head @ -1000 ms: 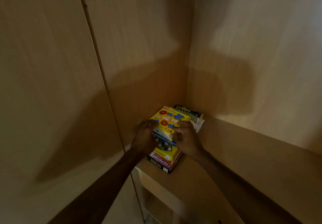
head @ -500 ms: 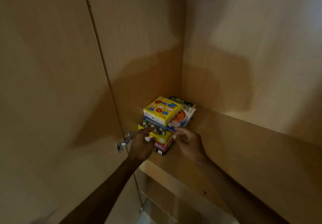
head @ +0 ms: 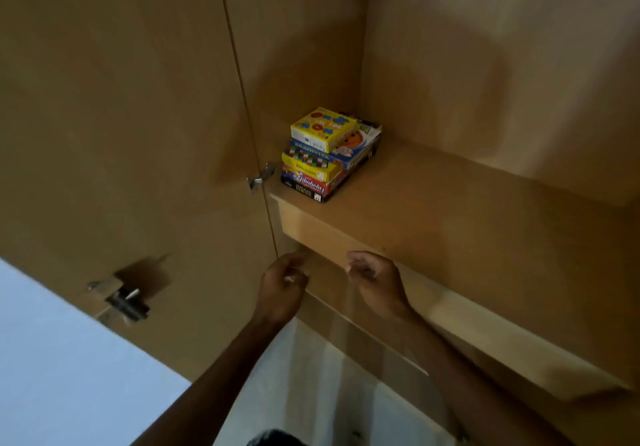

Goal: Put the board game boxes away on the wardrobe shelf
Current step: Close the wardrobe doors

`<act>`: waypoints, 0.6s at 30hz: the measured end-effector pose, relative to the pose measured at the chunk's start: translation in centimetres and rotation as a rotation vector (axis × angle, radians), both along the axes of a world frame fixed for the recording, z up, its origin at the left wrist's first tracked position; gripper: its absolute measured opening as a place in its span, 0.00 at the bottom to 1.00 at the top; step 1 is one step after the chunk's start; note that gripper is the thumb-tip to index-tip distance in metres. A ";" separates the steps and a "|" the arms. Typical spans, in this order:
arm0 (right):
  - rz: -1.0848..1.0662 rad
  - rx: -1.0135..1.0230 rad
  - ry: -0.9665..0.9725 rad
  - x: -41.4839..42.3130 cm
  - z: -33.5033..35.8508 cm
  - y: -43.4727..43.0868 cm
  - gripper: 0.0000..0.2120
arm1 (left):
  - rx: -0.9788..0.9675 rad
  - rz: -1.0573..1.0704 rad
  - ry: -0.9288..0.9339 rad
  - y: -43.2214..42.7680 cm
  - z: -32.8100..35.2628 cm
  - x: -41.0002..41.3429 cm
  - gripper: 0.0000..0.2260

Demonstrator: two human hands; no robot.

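1. The left hand (head: 282,286) and right hand (head: 375,282) hung loosely curled, holding nothing, just below the wardrobe shelf (head: 450,210) front edge.
2. The board game stack (head: 329,158) sat at the shelf's left end, near that edge, with labels reading "Tambola", "Brainvita" and "Tic Tac Toe".
3. Bare shelf stretched rightward.

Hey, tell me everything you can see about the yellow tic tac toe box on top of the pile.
The yellow Tic Tac Toe box is a small, squarish cardboard carton. It is closed, and its lid is printed with blue crosses and red rings. It lies flat at the top of the stack, resting on the blue Brainvita box, at the left end of the wardrobe shelf. Neither the left hand nor the right hand touches it; both are below the shelf's front edge.
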State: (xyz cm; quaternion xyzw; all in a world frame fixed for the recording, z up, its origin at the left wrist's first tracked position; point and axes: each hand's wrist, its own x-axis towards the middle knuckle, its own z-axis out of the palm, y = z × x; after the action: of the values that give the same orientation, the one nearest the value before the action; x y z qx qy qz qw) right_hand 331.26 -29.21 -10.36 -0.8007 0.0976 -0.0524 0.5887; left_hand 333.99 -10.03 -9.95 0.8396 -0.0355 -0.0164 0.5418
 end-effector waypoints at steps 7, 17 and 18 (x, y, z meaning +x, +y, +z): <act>-0.087 0.026 -0.006 -11.0 -0.3 5.8 0.09 | -0.033 -0.094 0.008 6.0 -1.0 -9.0 0.12; -0.254 -0.009 -0.129 -28.8 4.4 13.1 0.09 | -0.185 -0.263 0.014 12.4 2.6 -24.2 0.11; -0.276 -0.015 -0.141 -30.6 4.7 13.2 0.09 | -0.192 -0.288 0.015 12.4 2.5 -25.5 0.11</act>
State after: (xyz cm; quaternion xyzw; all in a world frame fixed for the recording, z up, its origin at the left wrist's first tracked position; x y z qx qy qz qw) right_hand 300.70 -15.98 -5.70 -0.7783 0.1648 -0.1895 0.5755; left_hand 308.53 2.41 -7.43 0.7701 -0.1528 -0.0967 0.6118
